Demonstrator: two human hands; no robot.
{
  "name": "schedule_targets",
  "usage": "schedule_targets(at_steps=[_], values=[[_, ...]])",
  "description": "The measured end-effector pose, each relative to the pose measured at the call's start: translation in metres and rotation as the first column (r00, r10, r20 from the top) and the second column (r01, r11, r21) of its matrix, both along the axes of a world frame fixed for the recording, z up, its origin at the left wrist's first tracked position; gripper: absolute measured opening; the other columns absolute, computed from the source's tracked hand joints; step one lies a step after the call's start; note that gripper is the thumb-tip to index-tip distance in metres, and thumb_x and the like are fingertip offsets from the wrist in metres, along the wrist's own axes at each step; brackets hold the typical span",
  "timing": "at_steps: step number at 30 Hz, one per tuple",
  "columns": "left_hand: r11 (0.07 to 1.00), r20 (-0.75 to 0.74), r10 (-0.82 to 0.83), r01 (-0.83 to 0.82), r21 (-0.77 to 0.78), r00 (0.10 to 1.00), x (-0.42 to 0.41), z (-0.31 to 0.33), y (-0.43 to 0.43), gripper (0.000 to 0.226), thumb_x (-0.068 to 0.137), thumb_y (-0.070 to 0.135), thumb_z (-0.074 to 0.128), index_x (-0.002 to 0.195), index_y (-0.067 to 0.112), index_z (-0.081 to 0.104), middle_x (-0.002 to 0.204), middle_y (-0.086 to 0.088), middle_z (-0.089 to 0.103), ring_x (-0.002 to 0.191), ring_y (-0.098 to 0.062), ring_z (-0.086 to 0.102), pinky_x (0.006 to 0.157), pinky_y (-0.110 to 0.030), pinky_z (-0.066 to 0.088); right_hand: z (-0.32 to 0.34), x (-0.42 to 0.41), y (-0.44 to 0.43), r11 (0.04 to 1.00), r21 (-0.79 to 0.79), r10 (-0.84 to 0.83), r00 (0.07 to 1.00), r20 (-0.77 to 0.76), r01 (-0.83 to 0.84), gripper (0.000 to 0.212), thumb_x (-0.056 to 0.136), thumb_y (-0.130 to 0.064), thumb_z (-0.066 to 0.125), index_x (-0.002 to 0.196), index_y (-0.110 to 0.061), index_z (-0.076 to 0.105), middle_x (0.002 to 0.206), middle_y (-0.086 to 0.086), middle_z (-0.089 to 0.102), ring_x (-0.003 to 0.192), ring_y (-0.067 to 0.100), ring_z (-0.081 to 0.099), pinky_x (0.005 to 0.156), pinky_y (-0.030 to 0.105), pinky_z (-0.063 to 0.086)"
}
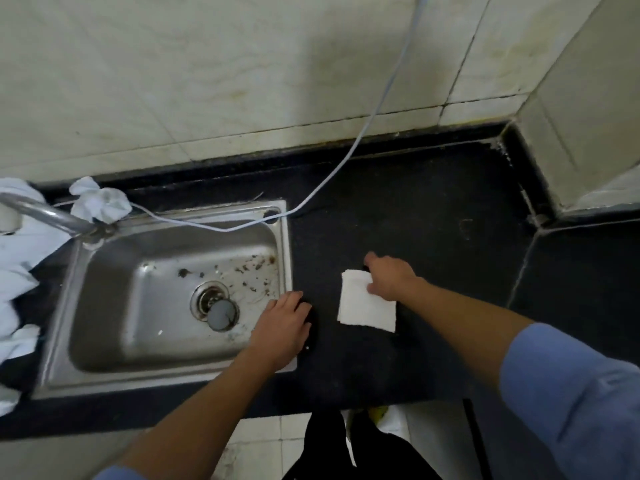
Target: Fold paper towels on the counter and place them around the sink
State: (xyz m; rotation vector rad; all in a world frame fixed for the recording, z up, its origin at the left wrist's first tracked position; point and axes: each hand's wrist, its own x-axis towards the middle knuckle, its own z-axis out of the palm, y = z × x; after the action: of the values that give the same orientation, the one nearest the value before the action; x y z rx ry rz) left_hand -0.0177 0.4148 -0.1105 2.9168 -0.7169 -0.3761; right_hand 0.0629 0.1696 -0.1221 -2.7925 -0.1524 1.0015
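Observation:
A folded white paper towel (363, 306) lies flat on the black counter (433, 237), just right of the steel sink (166, 379). My right hand (391, 277) is at the towel's upper right corner, thumb on the paper and fingers curled over its edge. My left hand (282, 327) lies flat with straight fingers over the sink's right rim and holds nothing. A crumpled white paper towel (100, 200) sits at the sink's back left corner. More white paper (15, 271) is heaped along the sink's left side.
A metal tap (45, 211) reaches over the sink's back left. A thin grey cable (377, 105) hangs down the tiled wall and runs across the sink's back rim. A drain and a round plug (221, 313) sit in the stained basin. A wall corner juts out at right.

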Motion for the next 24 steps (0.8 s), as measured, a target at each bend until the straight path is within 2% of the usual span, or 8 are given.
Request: schedule_targets(at_steps=[2, 5, 8, 12, 16, 20, 22, 24], values=[[0.999, 0.013, 0.027, -0.028, 0.016, 1.000, -0.006, 0.008, 0.014, 0.027, 0.074, 0.023, 0.072, 0.099, 0.013, 0.068, 0.105, -0.009, 0.064, 0.095, -0.028, 0.063, 0.077, -0.037, 0.052, 0.004, 0.000, 0.003, 0.999, 0.033, -0.036, 0.997, -0.063, 0.038, 0.044, 0.086, -0.029, 0.063, 0.124, -0.011, 0.050, 0.118, 0.011, 0.058, 0.102, 0.027, 0.059, 0.073, 0.032, 0.046], [0.997, -0.001, 0.080, -0.080, 0.002, 0.997, -0.007, 0.021, 0.029, 0.026, 0.085, 0.024, 0.060, 0.108, 0.012, 0.065, 0.108, -0.008, 0.061, 0.101, -0.027, 0.057, 0.085, -0.037, 0.047, 0.014, -0.009, 0.002, 0.993, 0.091, -0.070, 0.996, -0.053, 0.075, 0.031, 0.083, -0.027, 0.065, 0.110, -0.012, 0.059, 0.111, 0.008, 0.062, 0.095, 0.024, 0.060, 0.070, 0.031, 0.047], [0.996, 0.015, 0.080, -0.079, -0.038, 0.997, 0.002, 0.035, 0.038, 0.027, 0.091, 0.026, 0.050, 0.113, 0.015, 0.062, 0.112, -0.004, 0.058, 0.106, -0.023, 0.053, 0.090, -0.033, 0.042, 0.034, -0.027, -0.003, 0.987, 0.134, -0.098, 0.995, 0.025, 0.094, 0.018, 0.083, -0.027, 0.064, 0.098, -0.020, 0.057, 0.098, 0.001, 0.060, 0.085, 0.020, 0.058, 0.064, 0.029, 0.043], [0.995, 0.019, 0.001, 0.001, -0.100, 1.000, 0.025, 0.053, 0.033, 0.026, 0.093, 0.027, 0.049, 0.114, 0.018, 0.061, 0.111, -0.001, 0.059, 0.102, -0.021, 0.058, 0.086, -0.033, 0.046, 0.063, -0.060, -0.010, 0.993, 0.094, -0.091, 0.971, 0.222, 0.072, 0.021, 0.087, -0.030, 0.057, 0.107, -0.023, 0.057, 0.099, 0.003, 0.063, 0.086, 0.023, 0.059, 0.065, 0.032, 0.041], [0.975, 0.058, -0.181, 0.187, -0.120, 0.982, 0.041, 0.068, 0.022, 0.021, 0.092, 0.025, 0.050, 0.107, 0.016, 0.063, 0.102, -0.003, 0.062, 0.094, -0.021, 0.059, 0.080, -0.037, 0.049, 0.085, -0.107, -0.014, 0.985, 0.033, -0.171, 0.900, 0.402, 0.172, 0.021, 0.091, -0.035, 0.052, 0.107, -0.022, 0.056, 0.102, 0.002, 0.064, 0.095, 0.027, 0.061, 0.073, 0.037, 0.047], [0.914, 0.108, -0.381, 0.392, -0.103, 0.918, 0.045, 0.081, 0.004, 0.017, 0.087, 0.022, 0.056, 0.098, 0.013, 0.065, 0.092, -0.008, 0.063, 0.088, -0.031, 0.061, 0.074, -0.040, 0.050, 0.109, -0.166, -0.016, 0.940, 0.021, -0.295, 0.782, 0.549, 0.340, 0.026, 0.096, -0.040, 0.046, 0.107, -0.018, 0.055, 0.106, 0.002, 0.060, 0.095, 0.027, 0.061, 0.067, 0.034, 0.040], [0.879, 0.138, -0.453, 0.467, -0.094, 0.881, 0.037, 0.091, -0.013, 0.017, 0.088, 0.023, 0.055, 0.099, 0.013, 0.064, 0.094, -0.008, 0.062, 0.091, -0.031, 0.060, 0.075, -0.040, 0.048, 0.122, -0.201, -0.018, 0.907, 0.023, -0.354, 0.729, 0.586, 0.421, 0.026, 0.097, -0.039, 0.046, 0.108, -0.018, 0.056, 0.107, 0.001, 0.057, 0.094, 0.026, 0.060, 0.065, 0.032, 0.037], [0.829, 0.156, -0.534, 0.551, -0.095, 0.831, 0.026, 0.099, -0.036, 0.020, 0.090, 0.025, 0.052, 0.103, 0.014, 0.063, 0.099, -0.006, 0.061, 0.094, -0.029, 0.058, 0.078, -0.039, 0.047, 0.134, -0.238, -0.024, 0.859, 0.018, -0.418, 0.680, 0.602, 0.512, 0.023, 0.097, -0.036, 0.047, 0.109, -0.018, 0.056, 0.108, 0.000, 0.058, 0.095, 0.025, 0.060, 0.067, 0.033, 0.041]])
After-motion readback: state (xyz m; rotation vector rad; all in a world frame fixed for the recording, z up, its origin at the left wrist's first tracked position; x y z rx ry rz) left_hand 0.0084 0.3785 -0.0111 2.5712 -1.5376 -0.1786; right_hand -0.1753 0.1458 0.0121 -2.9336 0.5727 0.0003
